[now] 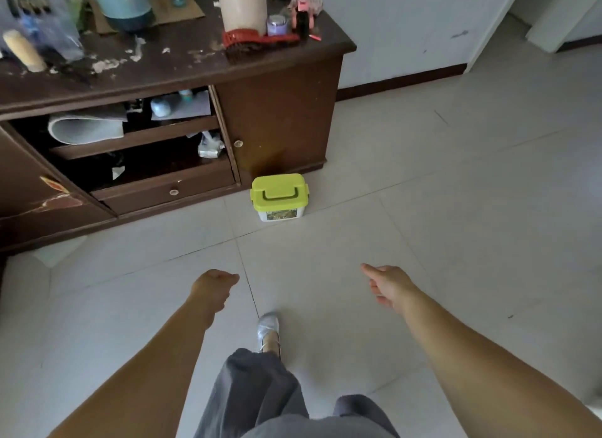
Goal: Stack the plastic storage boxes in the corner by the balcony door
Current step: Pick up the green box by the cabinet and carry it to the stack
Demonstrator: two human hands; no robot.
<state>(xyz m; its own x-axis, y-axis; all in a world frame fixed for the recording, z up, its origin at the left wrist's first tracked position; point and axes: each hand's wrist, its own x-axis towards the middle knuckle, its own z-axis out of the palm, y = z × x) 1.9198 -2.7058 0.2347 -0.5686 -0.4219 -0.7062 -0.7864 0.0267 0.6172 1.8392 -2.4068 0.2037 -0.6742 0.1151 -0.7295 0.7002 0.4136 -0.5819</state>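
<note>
A small white plastic storage box with a lime-green lid and carry handle (pixel 279 196) stands on the tiled floor, right against the front corner of a dark wooden cabinet. Both my arms reach forward over the floor, well short of the box. My left hand (pixel 212 287) is curled loosely and holds nothing. My right hand (pixel 387 284) holds nothing either, its index finger stretched toward the box and the other fingers bent under. No other storage box is in view.
The dark wooden cabinet (pixel 280 111) has open shelves with clutter and a top crowded with bottles, a jug and a red brush. Pale floor tiles (pixel 456 209) spread to the right toward a white wall and doorway. My silver shoe (pixel 268 331) steps forward.
</note>
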